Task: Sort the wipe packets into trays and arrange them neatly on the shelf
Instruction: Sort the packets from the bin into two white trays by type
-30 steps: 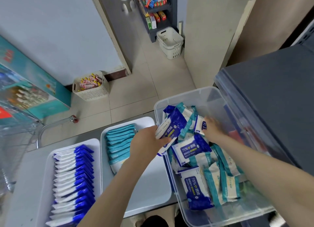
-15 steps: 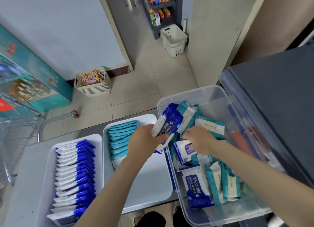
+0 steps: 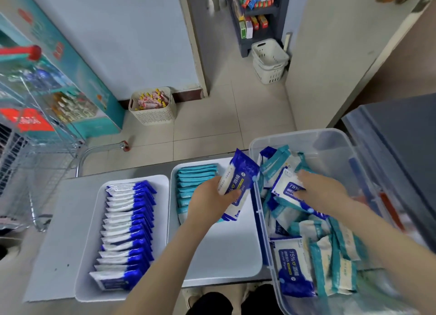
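- The left hand [image 3: 212, 202] has drawn back out of the clear bin [image 3: 295, 133] and now hangs over the middle tray [image 3: 224, 248], just left of the bin wall. Its fingers are wrapped round a blue stack [image 3: 239, 180] of packets, held upright.
- The right hand [image 3: 324, 192] has come off the far side of the pile and settled on a white-and-blue packet [image 3: 286, 189] near the top of the heap. Fingers lie over it and the thumb closes on its near edge — a grip, though the packet is not yet clear of the pile.
- The teal row [image 3: 195, 180] fills only the far end of the middle tray. The blue row [image 3: 127, 232] runs nearly the whole length of the left tray [image 3: 93, 232].
- My reading: one more blue packet is about to join the stack, which belongs in the left tray — and there is little room there.
- Many mixed packets remain in the bin, so sorting looks far from done and shelving has not begun.
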